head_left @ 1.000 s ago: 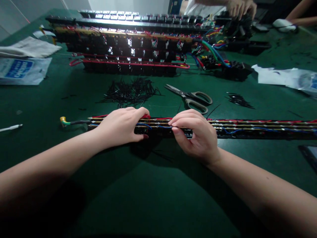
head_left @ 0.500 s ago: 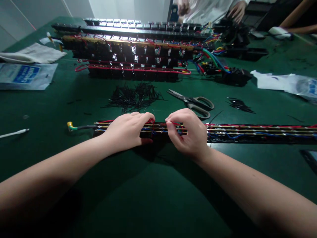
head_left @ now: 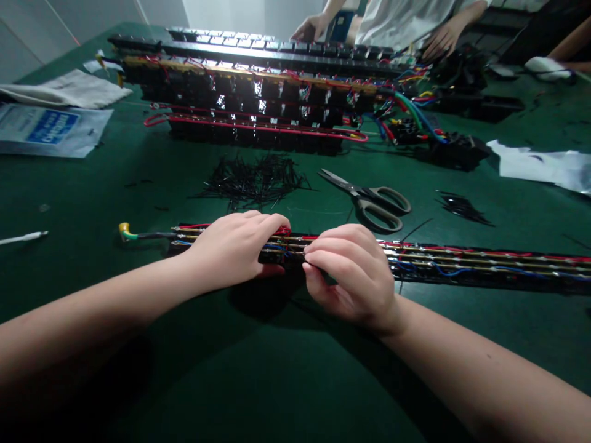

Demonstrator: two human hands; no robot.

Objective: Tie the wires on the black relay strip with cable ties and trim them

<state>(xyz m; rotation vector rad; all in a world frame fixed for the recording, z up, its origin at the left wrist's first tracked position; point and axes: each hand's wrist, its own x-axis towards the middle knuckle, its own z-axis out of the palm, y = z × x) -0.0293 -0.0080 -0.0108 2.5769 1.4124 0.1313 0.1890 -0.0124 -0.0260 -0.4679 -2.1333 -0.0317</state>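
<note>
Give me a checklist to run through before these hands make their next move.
1. Left hand on the wired bar: ok, it lies over the bar's left part.
2. Right hand holding something: cannot tell; its fingertips are at the bar, but anything between them is too small to make out.
3. Whole bar in view: not ok, it runs past the picture's right edge.
4. Scissors out of both hands: ok, they lie on the table beyond the bar.
5. Co-worker's hand away from the bar: ok, it is across the table.
</note>
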